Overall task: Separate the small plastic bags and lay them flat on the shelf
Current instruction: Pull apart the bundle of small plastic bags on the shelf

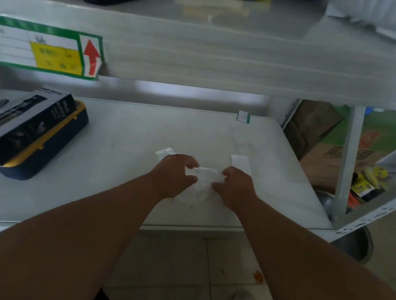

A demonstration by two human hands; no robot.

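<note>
A small clump of clear plastic bags (pixel 204 178) lies on the grey metal shelf (pixel 122 145), held between both hands. My left hand (pixel 174 174) pinches its left edge and my right hand (pixel 236 187) pinches its right edge. One flat bag (pixel 240 162) lies just beyond my right hand. Another bag (pixel 165 152) pokes out behind my left hand, partly hidden by the fingers.
A dark box in a blue and yellow case (pixel 28 127) sits at the shelf's left. An upper shelf (pixel 228 60) overhangs with a green-framed label (pixel 39 47). A small tag (pixel 243 117) stands at the back. Cartons (pixel 330 152) and a metal bowl (pixel 355 243) lie to the right.
</note>
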